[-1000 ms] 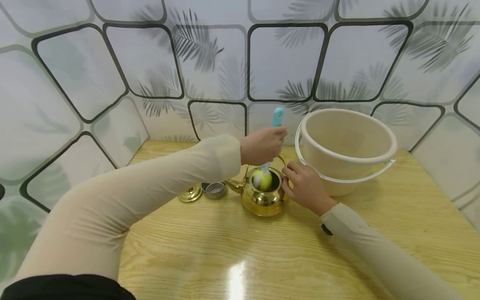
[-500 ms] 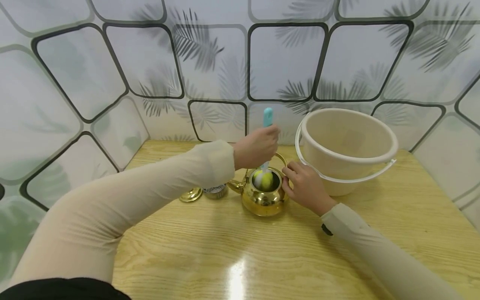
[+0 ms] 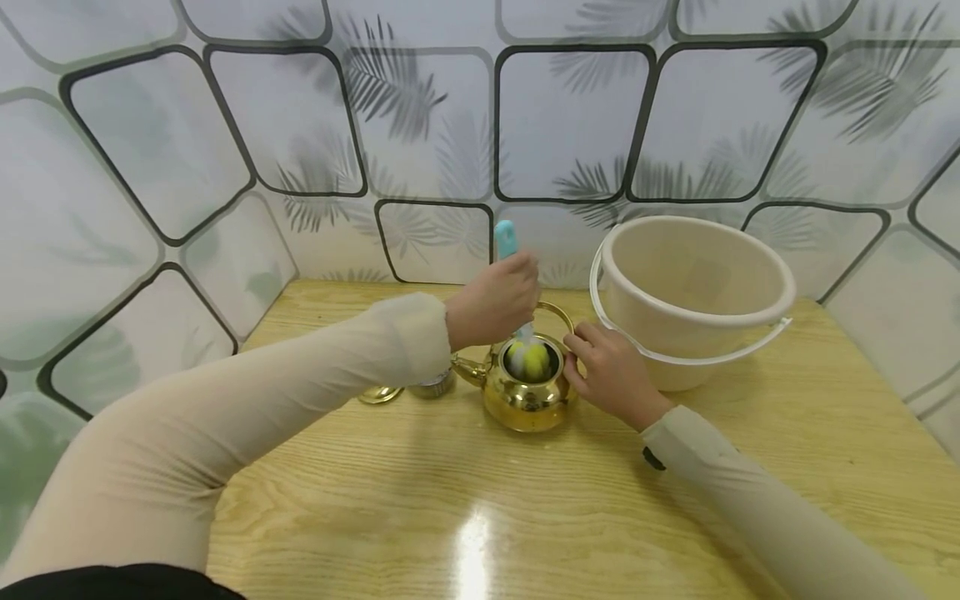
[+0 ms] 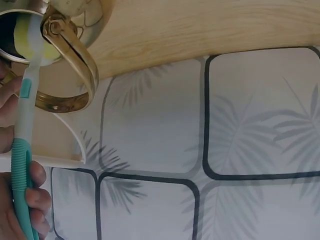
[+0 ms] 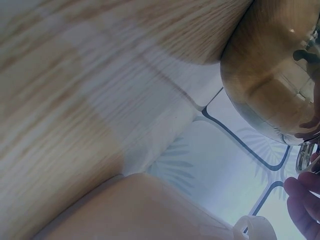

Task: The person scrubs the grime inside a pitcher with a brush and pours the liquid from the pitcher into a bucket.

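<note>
My left hand (image 3: 495, 300) grips a cleaning brush by its turquoise handle (image 3: 506, 239). The brush leans left, and its yellow-and-white sponge head (image 3: 534, 360) sits in the open mouth of a shiny gold kettle (image 3: 525, 412). Curled fingers round the brush handle (image 4: 20, 165) show in the left wrist view. With its fingertips, my right hand (image 3: 618, 375) holds the right side of the kettle, at the base of the raised loop handle (image 3: 558, 312). In the right wrist view, the kettle's rounded body (image 5: 270, 85) is beside the fingers (image 5: 302, 200).
A large cream bucket (image 3: 697, 346) with a white bail stands right of the kettle. Left of the spout are a metal strainer (image 3: 433, 385) and a gold lid (image 3: 381, 394), both partly behind the left sleeve. A patterned wall (image 3: 573, 125) backs the wooden table (image 3: 375, 500).
My left hand has moved left and slightly lower, swinging the brush handle from a right lean to a left lean. The sponge stays in the kettle's mouth. The right hand and kettle have not moved.
</note>
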`<state>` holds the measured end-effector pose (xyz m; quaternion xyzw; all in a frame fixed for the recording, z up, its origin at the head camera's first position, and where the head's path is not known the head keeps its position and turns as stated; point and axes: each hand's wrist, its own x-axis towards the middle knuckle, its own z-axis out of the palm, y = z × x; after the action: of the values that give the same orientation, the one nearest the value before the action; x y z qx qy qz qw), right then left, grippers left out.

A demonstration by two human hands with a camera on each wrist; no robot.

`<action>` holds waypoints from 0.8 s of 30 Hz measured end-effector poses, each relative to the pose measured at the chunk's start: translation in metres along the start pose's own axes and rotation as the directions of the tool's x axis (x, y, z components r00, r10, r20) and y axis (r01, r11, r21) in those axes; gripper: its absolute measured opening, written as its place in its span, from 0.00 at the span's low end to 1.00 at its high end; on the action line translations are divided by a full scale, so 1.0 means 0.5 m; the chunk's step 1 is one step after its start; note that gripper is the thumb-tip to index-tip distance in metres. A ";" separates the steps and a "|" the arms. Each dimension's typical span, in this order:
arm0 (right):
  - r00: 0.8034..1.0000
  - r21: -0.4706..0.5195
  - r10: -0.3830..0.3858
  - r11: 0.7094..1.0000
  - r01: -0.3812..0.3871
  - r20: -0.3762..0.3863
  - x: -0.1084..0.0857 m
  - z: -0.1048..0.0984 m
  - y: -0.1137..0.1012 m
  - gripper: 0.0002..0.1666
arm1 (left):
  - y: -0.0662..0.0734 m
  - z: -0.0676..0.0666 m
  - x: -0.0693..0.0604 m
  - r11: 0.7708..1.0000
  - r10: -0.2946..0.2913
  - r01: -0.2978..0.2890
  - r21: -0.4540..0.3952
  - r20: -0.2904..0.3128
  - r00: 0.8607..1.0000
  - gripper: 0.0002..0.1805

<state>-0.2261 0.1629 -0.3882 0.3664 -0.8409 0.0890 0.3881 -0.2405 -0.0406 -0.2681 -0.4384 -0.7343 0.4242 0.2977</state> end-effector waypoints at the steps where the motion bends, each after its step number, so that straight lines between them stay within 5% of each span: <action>1: 1.000 -0.002 0.000 1.000 0.000 0.001 0.000 0.000 0.000 0.05 | 0.000 0.002 -0.002 1.000 -0.009 0.010 -0.021 0.005 1.000 0.22; 8: 1.000 -0.006 0.001 1.000 -0.001 0.007 0.000 -0.001 0.000 0.06 | 0.006 0.014 -0.009 0.981 -0.081 0.077 -0.176 -0.021 0.996 0.27; 13: 1.000 -0.004 0.001 1.000 -0.001 0.008 0.001 -0.002 0.000 0.06 | 0.010 0.016 -0.012 0.975 -0.102 0.091 -0.201 -0.044 0.994 0.27; 24: 1.000 -0.013 -0.006 1.000 0.006 0.017 -0.001 -0.001 0.001 0.06 | -0.004 0.025 -0.018 0.979 -0.025 0.000 -0.203 -0.120 0.992 0.24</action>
<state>-0.2262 0.1637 -0.3882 0.3672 -0.8438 0.0794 0.3833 -0.2474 -0.0536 -0.2728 -0.4871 -0.7568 0.3176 0.2986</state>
